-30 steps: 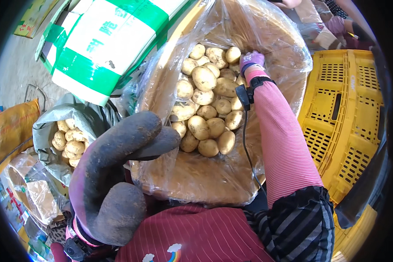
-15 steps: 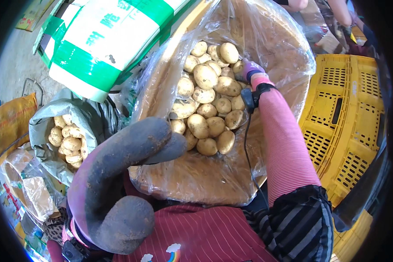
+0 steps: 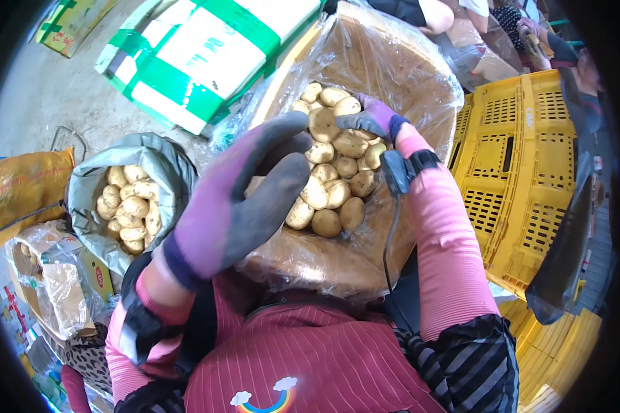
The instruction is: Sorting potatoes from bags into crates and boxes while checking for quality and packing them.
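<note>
Potatoes [image 3: 350, 144] lie heaped in a brown box [image 3: 310, 261] lined with clear plastic in front of me. My left hand [image 3: 244, 189], in a purple glove with a grey palm, hovers over the box's left side. Its fingers and thumb are apart, with nothing between them. At the far right of the heap is my right hand [image 3: 373, 118], gloved alike. Its thumb and fingers close around a pale potato [image 3: 346, 106], with the far fingertips partly hidden. Beside the box on the left, a grey-green sack [image 3: 93, 172] stands open with more potatoes inside.
A white carton with green tape [image 3: 207, 62] lies beyond the sack. Yellow perforated crates [image 3: 517, 172] stand on the right. To the left are an orange sack [image 3: 27, 196] and a plastic-covered carton [image 3: 69, 289]. Other people's limbs [image 3: 437, 15] show at the top right.
My left hand has turned and opened from a curled pose, swinging up toward the heap. My right hand has come out from the heap's right edge and moved left over the potatoes. The view has shifted.
</note>
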`<state>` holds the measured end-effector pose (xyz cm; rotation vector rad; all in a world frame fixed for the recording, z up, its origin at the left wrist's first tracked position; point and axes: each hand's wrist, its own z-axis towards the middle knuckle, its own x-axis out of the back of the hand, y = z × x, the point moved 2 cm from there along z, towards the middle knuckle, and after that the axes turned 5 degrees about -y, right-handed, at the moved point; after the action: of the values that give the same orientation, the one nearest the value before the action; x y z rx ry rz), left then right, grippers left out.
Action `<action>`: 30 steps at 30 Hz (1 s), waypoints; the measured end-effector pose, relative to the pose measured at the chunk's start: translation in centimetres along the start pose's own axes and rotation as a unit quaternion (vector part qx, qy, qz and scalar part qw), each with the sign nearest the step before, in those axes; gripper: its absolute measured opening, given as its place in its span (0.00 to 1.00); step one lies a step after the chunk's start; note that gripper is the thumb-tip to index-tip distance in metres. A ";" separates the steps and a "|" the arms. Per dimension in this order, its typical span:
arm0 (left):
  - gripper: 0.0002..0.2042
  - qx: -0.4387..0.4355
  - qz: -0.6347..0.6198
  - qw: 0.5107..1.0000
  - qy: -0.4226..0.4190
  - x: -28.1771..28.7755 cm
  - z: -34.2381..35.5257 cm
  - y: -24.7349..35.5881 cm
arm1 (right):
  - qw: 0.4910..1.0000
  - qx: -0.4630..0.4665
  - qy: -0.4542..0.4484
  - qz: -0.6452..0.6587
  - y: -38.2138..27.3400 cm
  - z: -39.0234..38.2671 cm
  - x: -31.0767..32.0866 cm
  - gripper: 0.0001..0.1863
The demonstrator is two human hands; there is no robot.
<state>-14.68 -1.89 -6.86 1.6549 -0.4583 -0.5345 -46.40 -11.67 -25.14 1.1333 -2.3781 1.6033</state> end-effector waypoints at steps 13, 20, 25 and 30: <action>0.26 -0.163 0.177 0.970 -0.010 -1.4 1.5 -0.3 | 0.905 0.073 -0.009 0.419 -17.1 -15.8 -6.7 0.30; 0.21 -0.014 -0.180 0.982 -0.058 -1.3 2.2 -1.3 | 0.722 0.153 0.099 0.668 -17.4 -18.4 -8.2 0.33; 0.22 -0.108 -0.024 0.986 -0.128 -2.4 2.7 -2.4 | 0.727 0.218 0.127 0.639 -18.7 -19.7 -8.5 0.30; 0.28 -0.155 -0.039 0.984 -0.084 -4.3 2.0 -2.7 | 0.875 0.250 0.226 0.348 -20.0 -20.8 -9.0 0.35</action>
<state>-19.36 -0.56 -9.37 1.3381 -0.4112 -0.7668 -34.92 6.43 -3.84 -0.1878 -2.1951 2.4414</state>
